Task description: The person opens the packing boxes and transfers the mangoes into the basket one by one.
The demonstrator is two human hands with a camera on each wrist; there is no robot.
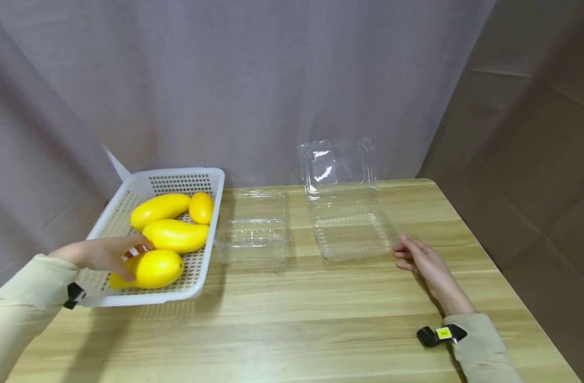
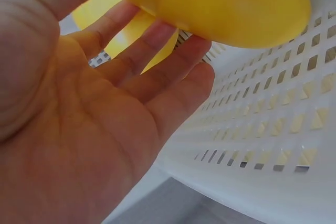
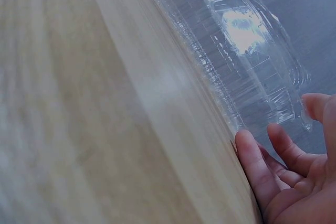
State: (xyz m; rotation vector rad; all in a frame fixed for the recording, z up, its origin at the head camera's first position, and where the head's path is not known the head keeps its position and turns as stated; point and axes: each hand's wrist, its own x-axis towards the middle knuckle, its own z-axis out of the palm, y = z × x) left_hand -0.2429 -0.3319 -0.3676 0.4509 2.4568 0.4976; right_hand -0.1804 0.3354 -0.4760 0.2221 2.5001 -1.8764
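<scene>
My left hand (image 1: 107,255) reaches into a white perforated basket (image 1: 210,255) at the left. It holds the nearest yellow mango (image 1: 160,268), thumb on one side and fingers on the other. In the left wrist view, the fingertips meet the lower edge of a mango (image 2: 236,11); part of the thumb is cut off. At the right, my right hand (image 1: 423,260) rests by the near right corner of a clear plastic clamshell box (image 1: 354,236) whose lid stands raised. The right wrist view shows its loosely bent fingers (image 3: 252,161) beside the box, gripping nothing.
Several other yellow mangoes (image 1: 177,235) lie farther back in the basket. Between basket and clamshell stands another clear plastic box (image 1: 253,234). A grey curtain (image 1: 273,96) hangs behind the wooden table (image 1: 292,319); a brown panel (image 1: 526,138) borders its right side.
</scene>
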